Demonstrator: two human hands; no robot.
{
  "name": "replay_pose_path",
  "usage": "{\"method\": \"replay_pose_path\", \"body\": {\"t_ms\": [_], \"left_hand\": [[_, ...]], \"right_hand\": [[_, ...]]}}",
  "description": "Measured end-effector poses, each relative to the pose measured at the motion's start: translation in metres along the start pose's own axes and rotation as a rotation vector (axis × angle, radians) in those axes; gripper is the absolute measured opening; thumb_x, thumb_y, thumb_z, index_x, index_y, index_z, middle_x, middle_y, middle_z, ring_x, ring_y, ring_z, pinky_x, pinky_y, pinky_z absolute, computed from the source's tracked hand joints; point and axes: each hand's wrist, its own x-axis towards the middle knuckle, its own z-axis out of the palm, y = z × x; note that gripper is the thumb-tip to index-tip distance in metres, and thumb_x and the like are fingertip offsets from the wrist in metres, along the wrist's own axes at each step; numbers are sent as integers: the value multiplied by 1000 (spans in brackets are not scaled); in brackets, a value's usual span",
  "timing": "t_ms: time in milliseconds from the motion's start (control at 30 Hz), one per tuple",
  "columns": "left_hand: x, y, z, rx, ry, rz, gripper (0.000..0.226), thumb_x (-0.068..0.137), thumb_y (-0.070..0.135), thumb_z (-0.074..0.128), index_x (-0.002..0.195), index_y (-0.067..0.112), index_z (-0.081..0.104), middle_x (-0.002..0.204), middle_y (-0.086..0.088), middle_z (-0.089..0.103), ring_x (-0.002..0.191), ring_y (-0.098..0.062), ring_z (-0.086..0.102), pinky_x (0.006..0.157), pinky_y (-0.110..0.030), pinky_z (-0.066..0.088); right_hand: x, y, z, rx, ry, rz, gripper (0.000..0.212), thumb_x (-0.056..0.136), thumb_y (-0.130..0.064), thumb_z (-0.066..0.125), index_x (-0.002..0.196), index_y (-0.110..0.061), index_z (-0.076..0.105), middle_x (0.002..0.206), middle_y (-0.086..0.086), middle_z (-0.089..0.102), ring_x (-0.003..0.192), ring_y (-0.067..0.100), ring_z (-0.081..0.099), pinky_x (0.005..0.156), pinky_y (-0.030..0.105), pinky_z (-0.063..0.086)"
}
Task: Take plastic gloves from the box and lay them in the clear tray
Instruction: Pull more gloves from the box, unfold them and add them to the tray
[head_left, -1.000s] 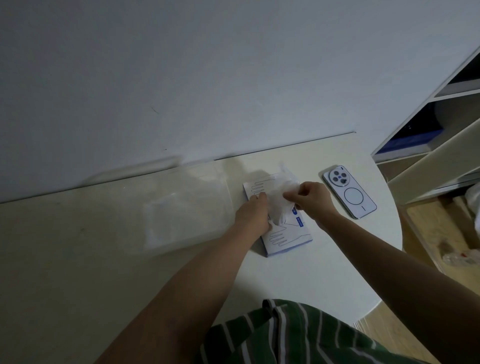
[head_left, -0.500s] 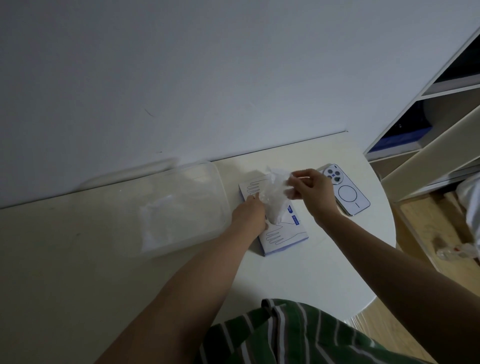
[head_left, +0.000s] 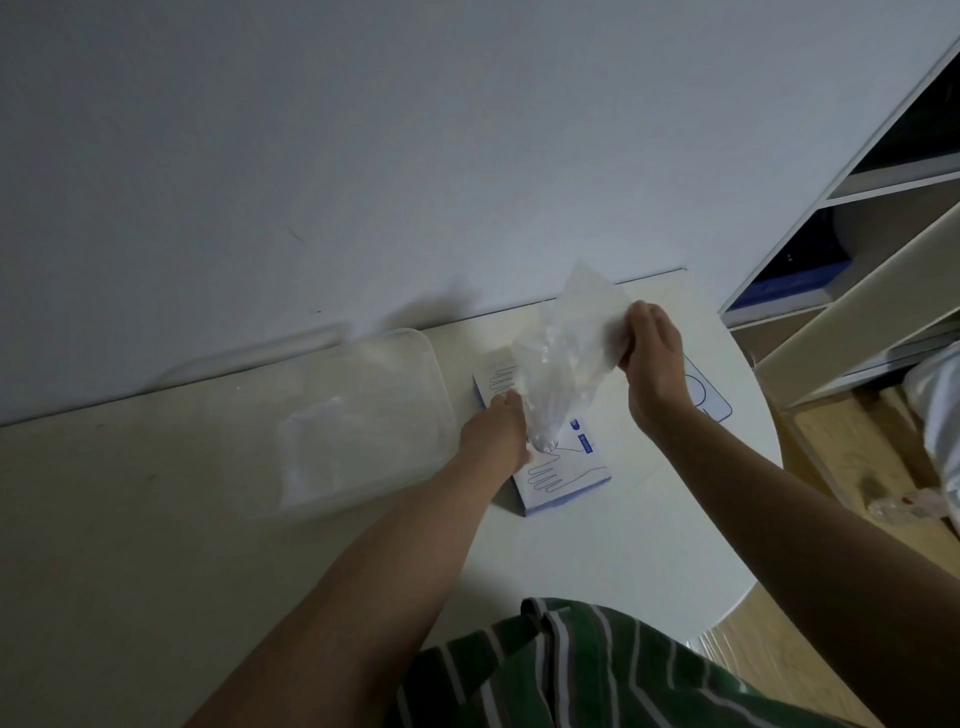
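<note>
From the head camera, the right hand (head_left: 652, 364) pinches a clear glove (head_left: 566, 353) by its top edge and holds it up over the box (head_left: 569, 480), the glove's lower end reaching down to the box top. The left hand (head_left: 493, 434) presses flat on the box's left side, fingertips partly hidden behind the glove. The tray (head_left: 439, 384) sits on the desk (head_left: 623, 561) just left of the box with crumpled plastic (head_left: 317, 441) inside, and a phone (head_left: 709, 397) lies behind the right hand.
</note>
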Motion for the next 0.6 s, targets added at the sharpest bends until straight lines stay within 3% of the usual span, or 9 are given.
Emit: {"method": "replay_pose_path", "body": {"t_ms": [133,233,300,400,500,600], "left_hand": [[4,1,-2,-18,-67,-13,85,89,28,65,151,5,11,148,-12,31,126,-30,49,94,-36,44],[8,1,-13,-116,-81,-23,58,92,25,56,142,4,33,139,-15,46,120,-31,53,88,-35,45],[7,-1,-26,-308,50,-38,39,92,15,48,129,4,47,126,-18,58,111,-34,58,83,-33,47],[2,-9,-51,-851,370,-59,38,80,12,40,113,6,58,105,-22,64,93,-39,64,83,-43,54],[-16,-20,-81,-1274,580,81,44,71,13,37,105,11,64,98,-11,61,88,-22,59,79,-31,51],[-37,-33,-104,-1383,596,136,40,81,32,36,100,15,68,99,-3,65,93,-14,59,85,-22,45]], "right_hand": [[3,-28,-3,110,-11,10,25,98,-15,34,74,-13,42,83,17,56,62,15,46,53,25,41],[0,-30,1,68,-132,87,30,95,-11,29,71,-7,46,78,19,71,46,17,40,45,23,35],[-3,-20,4,5,-178,198,31,100,-15,28,80,-6,50,68,12,70,44,15,39,45,25,34],[-5,-4,8,-46,-228,309,30,101,-16,31,83,-7,53,62,7,59,59,20,44,52,27,38],[-9,-1,23,-58,-334,305,25,86,2,28,76,-7,50,58,5,59,65,22,48,64,31,40],[-17,-13,46,26,-346,357,27,91,2,32,71,-11,45,56,4,50,47,11,46,41,18,34]]}}
